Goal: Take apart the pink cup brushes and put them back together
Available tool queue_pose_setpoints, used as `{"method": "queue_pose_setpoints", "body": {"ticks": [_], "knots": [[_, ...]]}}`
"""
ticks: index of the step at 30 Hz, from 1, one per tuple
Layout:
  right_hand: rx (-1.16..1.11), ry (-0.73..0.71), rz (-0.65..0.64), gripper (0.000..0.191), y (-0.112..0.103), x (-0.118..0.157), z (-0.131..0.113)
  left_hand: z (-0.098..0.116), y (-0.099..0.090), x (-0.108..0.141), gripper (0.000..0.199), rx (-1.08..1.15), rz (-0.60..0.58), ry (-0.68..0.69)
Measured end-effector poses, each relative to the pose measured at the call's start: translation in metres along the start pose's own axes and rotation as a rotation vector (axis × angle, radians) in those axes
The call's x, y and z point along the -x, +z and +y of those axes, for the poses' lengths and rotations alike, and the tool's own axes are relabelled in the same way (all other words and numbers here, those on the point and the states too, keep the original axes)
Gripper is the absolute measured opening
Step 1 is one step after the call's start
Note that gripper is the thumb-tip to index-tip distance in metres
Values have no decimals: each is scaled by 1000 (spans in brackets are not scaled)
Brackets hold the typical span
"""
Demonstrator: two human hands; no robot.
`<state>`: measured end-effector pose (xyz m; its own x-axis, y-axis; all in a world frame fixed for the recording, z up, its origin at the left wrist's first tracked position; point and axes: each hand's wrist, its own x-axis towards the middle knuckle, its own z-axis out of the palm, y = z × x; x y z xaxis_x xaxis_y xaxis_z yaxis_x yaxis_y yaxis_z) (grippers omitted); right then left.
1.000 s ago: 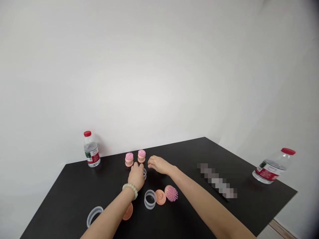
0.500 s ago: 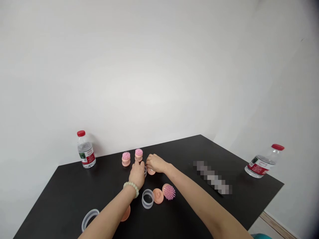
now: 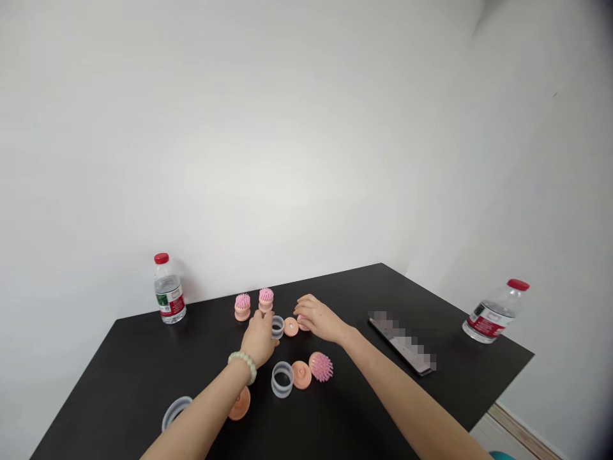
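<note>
My left hand (image 3: 258, 337), wearing a pale bead bracelet, rests with thumb and fingers apart beside a clear plastic ring (image 3: 278, 328); whether it touches the ring I cannot tell. To the right of that ring lies a peach disc (image 3: 290, 327). The fingers of my right hand (image 3: 320, 317) close over a pink bristled brush head (image 3: 303, 323), partly hidden beneath them. Nearer me another clear ring (image 3: 282, 379), a peach disc (image 3: 301, 375) and a bristled brush head (image 3: 321, 367) form a row. Two assembled pink scalp brushes (image 3: 242, 307) stand behind.
A water bottle (image 3: 170, 297) stands at the back left of the black table (image 3: 124, 377), another bottle (image 3: 493, 316) at the right. A phone-like dark slab (image 3: 402, 345), partly blurred out, lies right of my arm. A larger ring (image 3: 173, 412) and peach disc (image 3: 240, 404) sit near my left forearm.
My right hand has shifted right, uncovering the peach disc, and a bristled brush head now shows under its fingers. My left hand has drawn slightly left, exposing more of the clear ring.
</note>
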<state>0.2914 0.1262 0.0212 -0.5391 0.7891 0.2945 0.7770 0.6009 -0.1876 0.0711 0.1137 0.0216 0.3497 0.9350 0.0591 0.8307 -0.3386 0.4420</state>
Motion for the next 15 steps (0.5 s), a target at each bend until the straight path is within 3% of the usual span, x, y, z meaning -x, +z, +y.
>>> {"method": "queue_pose_setpoints", "body": {"ticks": [3, 7, 9, 13, 15], "knots": [[-38, 23, 32, 20, -8, 12, -6, -3, -17, 24, 58, 80, 34, 15], [-65, 89, 57, 27, -10, 10, -18, -5, -26, 74, 54, 187, 98, 62], [-62, 130, 49, 35, -7, -3, -25, -9, -17, 102, 51, 225, 128, 88], [-26, 201, -9, 55, 8, -48, -36, -21, 23, 142, 46, 312, 387, 246], [1, 243, -44, 52, 19, -75, -39, -28, 40, 153, 46, 261, 494, 304]]}}
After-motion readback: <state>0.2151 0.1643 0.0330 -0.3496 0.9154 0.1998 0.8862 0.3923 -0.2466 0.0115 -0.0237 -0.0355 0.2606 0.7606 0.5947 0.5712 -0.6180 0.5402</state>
